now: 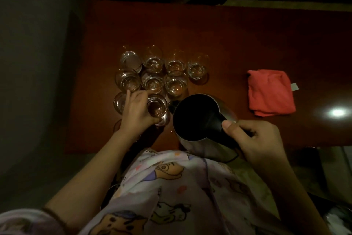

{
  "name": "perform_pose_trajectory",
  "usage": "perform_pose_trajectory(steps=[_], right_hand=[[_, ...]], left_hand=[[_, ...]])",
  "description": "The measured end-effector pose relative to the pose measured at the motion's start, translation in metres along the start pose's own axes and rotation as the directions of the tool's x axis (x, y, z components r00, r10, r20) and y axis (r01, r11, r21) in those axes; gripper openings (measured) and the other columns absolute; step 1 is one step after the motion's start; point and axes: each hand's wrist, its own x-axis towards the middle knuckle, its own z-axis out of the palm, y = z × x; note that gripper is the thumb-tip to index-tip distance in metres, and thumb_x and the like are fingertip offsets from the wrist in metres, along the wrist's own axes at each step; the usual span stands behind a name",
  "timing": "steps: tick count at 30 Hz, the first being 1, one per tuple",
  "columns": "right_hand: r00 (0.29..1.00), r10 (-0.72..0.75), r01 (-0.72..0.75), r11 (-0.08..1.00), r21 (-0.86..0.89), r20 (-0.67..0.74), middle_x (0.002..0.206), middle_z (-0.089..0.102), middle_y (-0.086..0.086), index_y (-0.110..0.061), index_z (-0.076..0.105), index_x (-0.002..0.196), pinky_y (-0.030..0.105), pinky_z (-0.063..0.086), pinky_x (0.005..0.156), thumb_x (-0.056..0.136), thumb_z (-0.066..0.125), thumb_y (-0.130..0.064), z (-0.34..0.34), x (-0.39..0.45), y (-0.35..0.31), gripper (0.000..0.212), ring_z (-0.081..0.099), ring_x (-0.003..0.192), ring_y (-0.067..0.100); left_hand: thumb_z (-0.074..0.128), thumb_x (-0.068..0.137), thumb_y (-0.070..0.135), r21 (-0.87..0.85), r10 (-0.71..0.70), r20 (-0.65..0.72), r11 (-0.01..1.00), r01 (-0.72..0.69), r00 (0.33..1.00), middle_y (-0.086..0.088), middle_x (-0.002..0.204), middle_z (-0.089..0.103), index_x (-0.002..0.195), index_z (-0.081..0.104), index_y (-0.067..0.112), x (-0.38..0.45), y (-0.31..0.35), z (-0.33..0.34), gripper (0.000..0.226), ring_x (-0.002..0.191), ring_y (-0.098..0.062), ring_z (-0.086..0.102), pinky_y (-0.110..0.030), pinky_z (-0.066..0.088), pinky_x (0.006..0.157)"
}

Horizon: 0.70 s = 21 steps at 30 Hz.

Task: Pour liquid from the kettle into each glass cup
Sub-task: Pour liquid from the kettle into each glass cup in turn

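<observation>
**Kettle held beside a gripped glass**

The person's right hand (253, 137) was curled round the dark handle of the steel kettle (202, 126), thumb laid along the top of the handle near the rim, the forearm running down to the lower right of the frame. The kettle sat in the lower middle of the picture, its lid off or open so the dark inside showed, and its spout (172, 106) pointed up and left toward the glasses. Whether its base touched the table (247, 35) could not be told.

The left hand (136, 112) reached in from the lower left, wrist bent, and its fingers wrapped the near side of one glass cup (157, 108), just left of the spout. That cup held some clear liquid. Whether any liquid was leaving the spout could not be seen in the dim light.

Behind the gripped cup, toward the middle of the frame, stood the other glass cups (152, 80) in close rows, touching or nearly touching one another; most showed liquid in the bottom. One more glass (120, 102) stood at the left of the hand, partly hidden by the fingers.

A folded red cloth (270, 92) lay on the reddish-brown table at the right of the frame, well apart from the cups. A bright spot of reflected light (338, 112) showed on the tabletop at the far right. The person's patterned shirt (171, 187) filled the bottom of the picture.
</observation>
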Motion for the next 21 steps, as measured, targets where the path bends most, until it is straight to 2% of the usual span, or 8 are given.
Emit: perform_pose_trajectory(steps=[2,3,5,9,12,17,21], right_hand=[[1.000,-0.014,0.014,1.000,-0.011,0.002,0.037,0.033,-0.003,-0.018,0.047,0.047,0.032,0.024,0.048,0.063,0.044,-0.067,-0.001,-0.002,0.001,0.052,0.030,0.039,0.010],[1.000,-0.021,0.021,1.000,-0.020,0.005,0.037,0.033,-0.002,-0.016,0.047,0.049,0.033,0.025,0.048,0.063,0.044,-0.067,-0.001,-0.003,0.002,0.053,0.030,0.040,0.010],[0.999,-0.039,0.039,0.998,-0.051,0.008,0.038,0.035,-0.001,-0.012,0.049,0.054,0.036,0.028,0.047,0.064,0.044,-0.067,-0.002,-0.004,0.002,0.056,0.032,0.041,0.012],[0.997,-0.075,0.077,0.989,-0.125,0.019,0.041,0.038,0.005,-0.008,0.051,0.052,0.043,0.036,0.046,0.067,0.043,-0.066,-0.008,-0.005,0.003,0.061,0.039,0.042,0.024],[0.994,-0.096,0.102,0.978,-0.180,0.045,0.041,0.043,0.006,-0.011,0.053,0.046,0.039,0.034,0.045,0.067,0.042,-0.067,-0.014,-0.007,0.005,0.061,0.043,0.042,0.023],[0.990,-0.112,0.132,0.950,-0.283,0.087,0.038,0.039,0.003,-0.012,0.051,0.045,0.034,0.028,0.046,0.066,0.038,-0.070,-0.018,-0.007,0.008,0.062,0.041,0.041,0.020],[0.987,-0.111,0.142,0.936,-0.323,0.113,0.038,0.036,0.002,-0.012,0.045,0.044,0.034,0.025,0.046,0.064,0.036,-0.071,-0.021,-0.009,0.009,0.063,0.040,0.041,0.019]], left_hand=[[0.087,0.054,0.028,-0.098,0.033,-0.023,0.995,-0.035,0.999,-0.004,0.120,0.058,0.123,0.051,0.013,-0.008,0.007,-0.001,0.080,0.117,-0.020,0.046,-0.043,0.030,0.108],[0.087,0.055,0.026,-0.145,0.036,-0.034,0.989,-0.040,0.999,-0.003,0.118,0.058,0.123,0.052,0.014,-0.012,0.011,-0.003,0.078,0.113,-0.018,0.048,-0.036,0.038,0.098],[0.087,0.056,0.024,-0.236,0.040,-0.054,0.970,-0.052,0.998,-0.001,0.115,0.060,0.122,0.052,0.014,-0.021,0.019,-0.003,0.075,0.105,-0.010,0.050,-0.021,0.038,0.085],[0.088,0.054,0.021,-0.353,0.019,-0.044,0.935,-0.033,0.999,0.004,0.110,0.062,0.121,0.052,0.014,-0.034,0.030,0.002,0.076,0.099,-0.006,0.055,-0.012,0.042,0.084],[0.089,0.053,0.020,-0.411,-0.018,-0.022,0.911,0.008,1.000,0.014,0.106,0.058,0.121,0.052,0.020,-0.041,0.038,0.005,0.077,0.095,0.000,0.055,0.000,0.036,0.081],[0.089,0.052,0.021,-0.447,-0.073,0.005,0.892,0.067,0.997,0.020,0.102,0.057,0.120,0.053,0.023,-0.051,0.045,0.008,0.076,0.092,0.006,0.053,0.003,0.034,0.077],[0.089,0.051,0.020,-0.458,-0.077,0.018,0.886,0.077,0.997,0.026,0.098,0.057,0.117,0.052,0.030,-0.054,0.047,0.011,0.076,0.093,0.002,0.057,-0.005,0.040,0.080]])
